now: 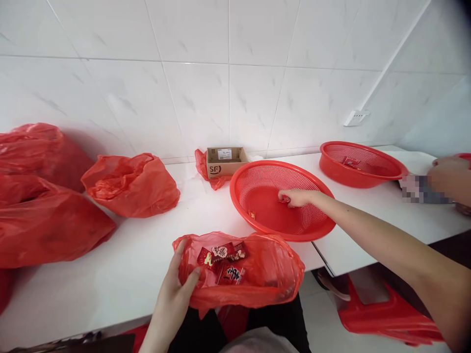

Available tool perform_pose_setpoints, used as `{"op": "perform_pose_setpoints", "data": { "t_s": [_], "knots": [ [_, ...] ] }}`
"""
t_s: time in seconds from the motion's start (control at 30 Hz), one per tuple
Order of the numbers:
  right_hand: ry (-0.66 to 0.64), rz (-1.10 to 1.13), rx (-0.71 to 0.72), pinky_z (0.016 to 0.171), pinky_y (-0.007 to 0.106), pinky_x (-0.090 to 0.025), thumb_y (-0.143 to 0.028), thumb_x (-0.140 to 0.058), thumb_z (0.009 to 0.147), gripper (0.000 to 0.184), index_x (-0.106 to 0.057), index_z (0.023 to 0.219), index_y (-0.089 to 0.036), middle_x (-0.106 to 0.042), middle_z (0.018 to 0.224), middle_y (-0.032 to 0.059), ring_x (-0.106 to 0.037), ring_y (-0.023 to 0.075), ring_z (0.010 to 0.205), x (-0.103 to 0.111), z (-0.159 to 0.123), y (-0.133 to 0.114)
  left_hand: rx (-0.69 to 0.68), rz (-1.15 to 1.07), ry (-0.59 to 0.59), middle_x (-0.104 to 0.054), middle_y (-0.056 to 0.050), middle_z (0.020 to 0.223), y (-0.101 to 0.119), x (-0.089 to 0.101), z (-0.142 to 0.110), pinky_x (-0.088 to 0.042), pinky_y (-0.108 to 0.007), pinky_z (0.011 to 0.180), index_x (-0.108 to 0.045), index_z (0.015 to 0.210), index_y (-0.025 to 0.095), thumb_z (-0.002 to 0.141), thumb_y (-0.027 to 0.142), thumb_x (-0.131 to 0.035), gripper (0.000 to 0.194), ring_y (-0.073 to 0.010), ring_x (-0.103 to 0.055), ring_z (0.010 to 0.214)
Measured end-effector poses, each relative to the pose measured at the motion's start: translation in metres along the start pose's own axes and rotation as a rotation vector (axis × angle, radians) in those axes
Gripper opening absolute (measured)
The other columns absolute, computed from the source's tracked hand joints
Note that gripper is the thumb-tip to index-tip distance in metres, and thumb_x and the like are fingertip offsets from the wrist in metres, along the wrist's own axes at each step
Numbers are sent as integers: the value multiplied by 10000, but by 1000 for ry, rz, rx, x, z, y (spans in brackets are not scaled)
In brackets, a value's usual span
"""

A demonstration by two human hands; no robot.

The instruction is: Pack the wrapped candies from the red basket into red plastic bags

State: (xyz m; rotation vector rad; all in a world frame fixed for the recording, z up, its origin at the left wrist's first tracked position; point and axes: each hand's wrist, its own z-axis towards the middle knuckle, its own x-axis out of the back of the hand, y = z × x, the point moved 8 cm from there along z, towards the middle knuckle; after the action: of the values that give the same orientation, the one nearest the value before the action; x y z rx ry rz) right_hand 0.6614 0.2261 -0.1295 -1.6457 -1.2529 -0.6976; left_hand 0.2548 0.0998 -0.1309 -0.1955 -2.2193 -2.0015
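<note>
My left hand [179, 279] grips the left end of a red plastic bag [272, 294], its thumb inside the rim. The bag gapes wide at the table's front edge, and several small red printed packets [230, 273] lie in it. Over to the right, my right hand [297, 198] reaches down into a red perforated plastic basket [243, 215]. Its fingers are closed on a small red packet [284, 199], only partly visible. Another small wrapped piece [252, 214] lies at the left inside the basket.
Filled red bags [44, 215] and a smaller red bag [134, 184] occupy the left of the white table [143, 264]. An open cardboard box [226, 169] stands by the wall. Right are a second red basket [353, 179], another person's hand [451, 179] and a red stool [386, 318].
</note>
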Motion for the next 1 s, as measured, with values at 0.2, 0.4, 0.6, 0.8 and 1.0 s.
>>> {"op": "perform_pose_setpoints", "data": {
  "t_s": [0.2,0.4,0.6,0.8,1.0],
  "knots": [
    [-78,588,287,739,311,-540,-254,-569,865,349,-384,1162,-258,-575,1067,50,-638,151,862,28,-35,-68,21,-57,-22,-426,-54,1508,-1,-1,0,-290,-370,1135,-337,1484,271,835,428,-599,718,-256,-415,1356],
    [-289,597,558,777,330,-535,-282,-621,862,384,-464,1211,-255,-614,1097,46,-642,161,886,-31,-113,-201,57,-109,-48,-363,-17,1550,-1,-4,1,-296,-378,1138,-322,1485,325,848,416,-599,701,-253,-385,1376],
    [-28,221,565,837,354,-493,-235,-538,895,231,-614,1113,-246,-666,1092,58,-636,207,978,-44,-119,-230,46,-107,-7,-433,-59,1502,-4,2,1,-322,-423,1123,-367,1471,312,816,418,-629,713,-294,-438,1334],
    [359,128,388,644,231,-447,-151,-601,803,206,-650,997,-198,-690,906,27,-619,128,749,10,-48,-169,16,-89,20,-409,-44,1520,-7,8,-1,-258,-434,1153,-364,1474,322,828,411,-619,700,-289,-404,1360],
    [502,111,241,506,187,-333,-182,-599,790,206,-631,590,-147,-621,593,-30,-489,28,477,-8,-22,-132,26,-52,9,-437,-55,1501,-5,7,-5,-257,-463,1151,-416,1449,301,821,454,-622,678,-316,-378,1377]
  ]
}}
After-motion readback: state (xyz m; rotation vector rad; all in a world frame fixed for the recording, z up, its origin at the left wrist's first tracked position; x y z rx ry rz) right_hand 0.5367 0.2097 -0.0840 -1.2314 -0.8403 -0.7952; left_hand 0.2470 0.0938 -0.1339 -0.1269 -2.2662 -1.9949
